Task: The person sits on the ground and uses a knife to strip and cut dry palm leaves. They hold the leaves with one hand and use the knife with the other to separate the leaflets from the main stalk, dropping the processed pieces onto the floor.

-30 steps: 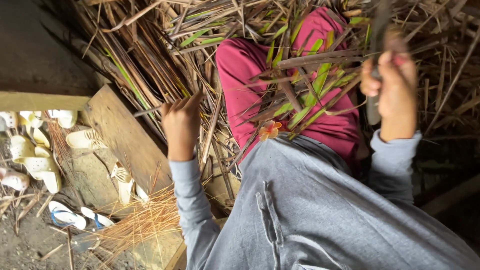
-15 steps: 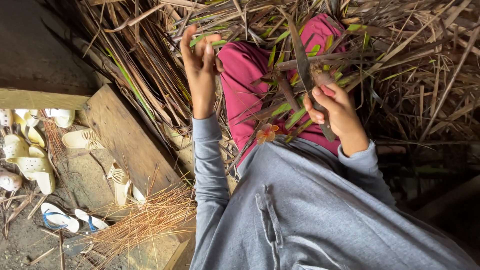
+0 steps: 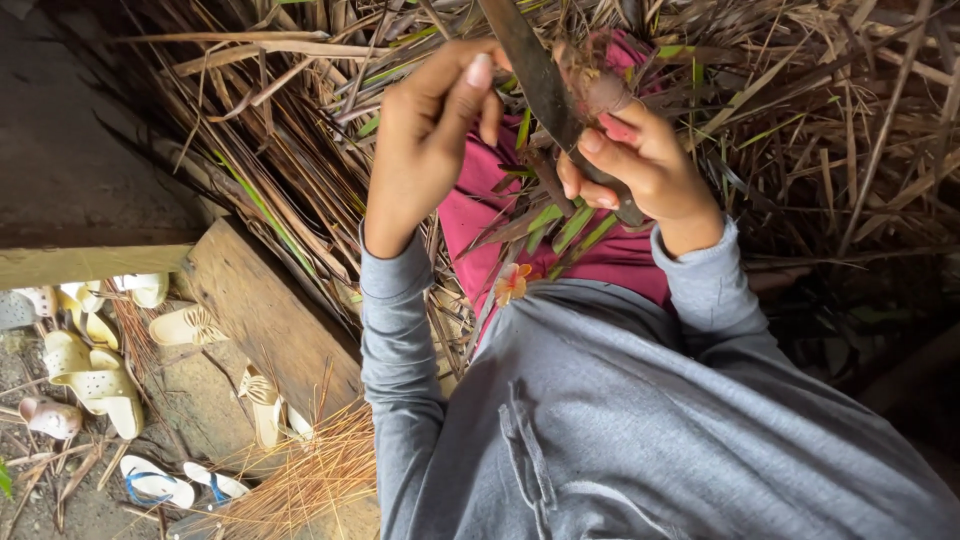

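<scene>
Overhead and on both sides, a thick pile of dry brown leaves (image 3: pixel 300 150) crowds the hands, with a few green blades mixed in, so free room is tight up there. Below at the left, a bare wooden plank (image 3: pixel 270 320) slopes down beside a pale beam edge (image 3: pixel 90 262), and past it the ground opens out, scattered with pale sandals (image 3: pixel 95 385) and a fan of thin straw-coloured fibres (image 3: pixel 310 480).

Across the lap lies a magenta cloth (image 3: pixel 480 225), soft and smooth against the stiff, ribbed leaves. An orange flower (image 3: pixel 512 284) sits at the hem of the grey, ribbed-knit sweater (image 3: pixel 620 420).

A long dark knife blade (image 3: pixel 535 75), flat and dull, slants up to the top edge, crossing a reddish-brown leaf strip (image 3: pixel 590 85) that looks fibrous.

At right, the right hand (image 3: pixel 640 165) is clamped around the knife handle, fingers curled tight. The left hand (image 3: pixel 425 135) is loosely curled just beside the blade, its thumb raised and fingertips bent in near the blade; whether it pinches a strip cannot be told. Both hands are close together, just apart, above the cloth.
</scene>
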